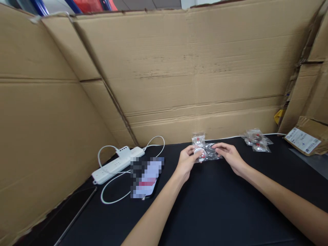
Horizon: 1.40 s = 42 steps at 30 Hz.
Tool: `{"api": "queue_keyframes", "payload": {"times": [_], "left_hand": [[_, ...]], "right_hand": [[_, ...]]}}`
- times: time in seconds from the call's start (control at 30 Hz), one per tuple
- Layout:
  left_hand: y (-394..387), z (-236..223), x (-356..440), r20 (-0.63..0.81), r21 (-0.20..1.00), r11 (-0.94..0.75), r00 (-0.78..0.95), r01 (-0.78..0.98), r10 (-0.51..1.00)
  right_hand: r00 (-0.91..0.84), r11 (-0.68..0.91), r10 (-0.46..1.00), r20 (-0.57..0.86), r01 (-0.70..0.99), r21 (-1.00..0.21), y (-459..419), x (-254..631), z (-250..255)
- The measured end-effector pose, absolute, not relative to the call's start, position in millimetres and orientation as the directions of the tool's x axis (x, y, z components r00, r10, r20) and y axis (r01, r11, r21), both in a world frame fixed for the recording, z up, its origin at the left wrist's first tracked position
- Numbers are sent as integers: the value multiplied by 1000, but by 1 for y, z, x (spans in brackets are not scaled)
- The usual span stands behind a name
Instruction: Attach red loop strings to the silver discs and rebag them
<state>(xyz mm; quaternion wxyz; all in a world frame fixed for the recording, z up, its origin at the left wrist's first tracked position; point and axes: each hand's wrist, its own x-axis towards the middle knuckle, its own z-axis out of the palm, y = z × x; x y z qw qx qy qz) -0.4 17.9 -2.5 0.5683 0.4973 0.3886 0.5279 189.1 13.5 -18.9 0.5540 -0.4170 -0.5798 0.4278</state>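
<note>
My left hand (186, 160) grips a small round white disc (200, 154) with red marks, its thumb lying across the face. Stretching from the disc towards the right is a crinkled clear plastic bag (210, 152). The fingers of my right hand (228, 157) are pinched at the bag's right end. Whether the disc sits inside the bag or against it, I cannot tell. Just behind my left hand lies another clear bag (198, 138) holding a round piece with a red centre.
Several bagged round pieces (257, 140) lie in a pile at the right. A white power strip (118, 165) with cables and a phone (148, 179) are on the left. Cardboard walls (192, 75) enclose the black table (217, 208). A labelled carton (307, 136) stands far right.
</note>
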Motion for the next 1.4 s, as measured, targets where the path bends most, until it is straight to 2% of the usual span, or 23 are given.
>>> {"api": "queue_keyframes", "payload": {"times": [0.07,0.13,0.27,0.47,0.7,0.8,1.03,1.23,1.4], "left_hand": [[18,-2,0,115,968,-86,112,-234,987],[17,0,1,137,954,-102,109,-281,985],[14,6,3,220,940,-167,153,-296,964],[10,12,3,348,937,-332,198,-109,916],[10,14,2,292,954,-267,215,-137,932],[10,13,2,281,954,-256,163,-157,946],[11,10,3,270,957,-262,51,-123,961],[11,11,4,277,961,-272,131,-57,952],[17,6,-1,257,966,-259,128,2,958]], "right_hand": [[-132,133,980,147,-109,-985,10,185,-20],[-212,35,974,83,-220,-975,6,181,-21],[-258,-63,965,38,-374,-925,2,175,-23],[-283,-126,959,17,-481,-868,3,175,-23],[-281,-119,960,16,-457,-882,5,177,-23],[-270,-99,962,31,-454,-885,3,177,-21],[-379,-98,922,77,-422,-901,2,179,-18],[-332,-58,940,80,-386,-921,5,178,-23],[-300,-86,953,39,-391,-916,6,177,-24]]}}
